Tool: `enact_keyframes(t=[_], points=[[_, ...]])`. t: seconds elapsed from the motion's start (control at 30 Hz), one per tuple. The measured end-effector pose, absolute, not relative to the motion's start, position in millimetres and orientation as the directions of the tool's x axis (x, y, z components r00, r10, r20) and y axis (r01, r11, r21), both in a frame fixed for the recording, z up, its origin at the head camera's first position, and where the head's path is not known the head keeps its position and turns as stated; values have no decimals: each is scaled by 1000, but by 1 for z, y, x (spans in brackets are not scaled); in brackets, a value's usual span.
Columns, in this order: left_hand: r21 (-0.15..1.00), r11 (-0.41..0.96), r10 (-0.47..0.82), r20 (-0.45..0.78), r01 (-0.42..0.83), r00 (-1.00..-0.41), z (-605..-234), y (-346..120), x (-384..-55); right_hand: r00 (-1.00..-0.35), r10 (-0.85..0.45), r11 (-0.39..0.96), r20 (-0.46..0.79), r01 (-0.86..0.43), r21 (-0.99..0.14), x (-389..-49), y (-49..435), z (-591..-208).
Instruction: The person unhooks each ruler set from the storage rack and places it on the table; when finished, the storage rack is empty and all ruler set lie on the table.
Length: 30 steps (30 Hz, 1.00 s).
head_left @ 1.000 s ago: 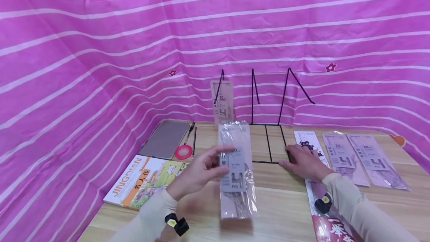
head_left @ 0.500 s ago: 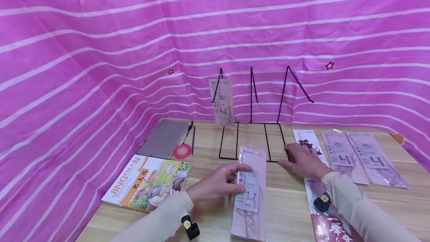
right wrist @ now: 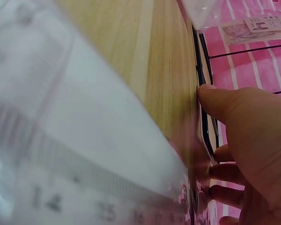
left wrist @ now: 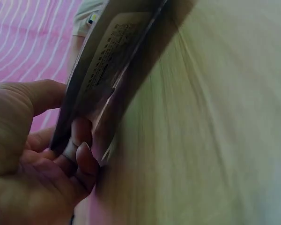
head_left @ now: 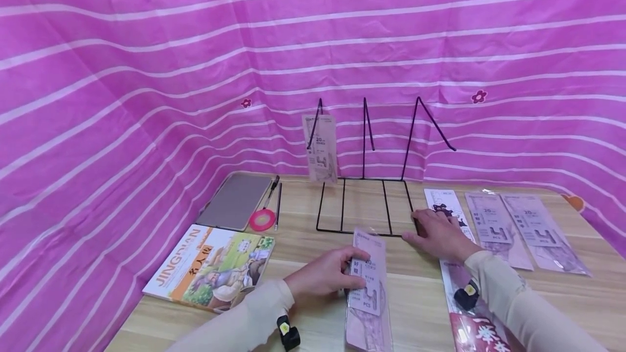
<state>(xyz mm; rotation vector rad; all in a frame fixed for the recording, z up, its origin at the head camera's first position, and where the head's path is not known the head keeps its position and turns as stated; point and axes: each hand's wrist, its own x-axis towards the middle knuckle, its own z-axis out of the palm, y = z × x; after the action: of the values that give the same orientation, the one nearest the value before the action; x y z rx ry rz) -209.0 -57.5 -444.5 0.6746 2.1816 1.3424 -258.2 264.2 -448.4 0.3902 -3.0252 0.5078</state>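
- Bright, even light is filling the head view, and the pink striped cloth (head_left: pixel 146 69) is glowing without harsh glare.
- Soft, short shadows are lying under the left hand (head_left: pixel 325 275) on the table (head_left: pixel 420 297).
- Straight stripes are bowing toward the edges of the head view.
- The left wrist view is looking dim, greenish and smeared.
- The clear ruler (right wrist: pixel 84 154) is blurring out of focus across the right wrist view.

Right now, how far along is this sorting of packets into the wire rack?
One packet already stands in the wire rack, in its leftmost slot. The left hand grips a second packet low over the table, while the right hand rests at the rack's front corner. Two more packets lie flat on the right, not yet racked.
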Motion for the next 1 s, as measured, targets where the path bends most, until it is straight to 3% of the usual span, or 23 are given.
enact_keyframes(t=[0.23,0.47,0.6,0.73,1.0], points=[[670,650,601,-164,359,-783,-439,-53,-208,-967,-238,917,92,-255,-307,-259,265,-454],[493,741,595,-165,457,-787,-432,-51,-202,-968,-232,917,90,-249,-311,-256,264,-453],[510,732,595,-154,453,-789,-433,-53,-204,-968,-232,916,92,-249,-314,-255,264,-453],[601,690,573,-113,404,-811,-431,-61,-214,-968,-234,916,92,-252,-314,-255,264,-454],[672,589,486,150,450,-861,-420,-99,-278,-969,-228,919,98,-248,-308,-258,263,-453]])
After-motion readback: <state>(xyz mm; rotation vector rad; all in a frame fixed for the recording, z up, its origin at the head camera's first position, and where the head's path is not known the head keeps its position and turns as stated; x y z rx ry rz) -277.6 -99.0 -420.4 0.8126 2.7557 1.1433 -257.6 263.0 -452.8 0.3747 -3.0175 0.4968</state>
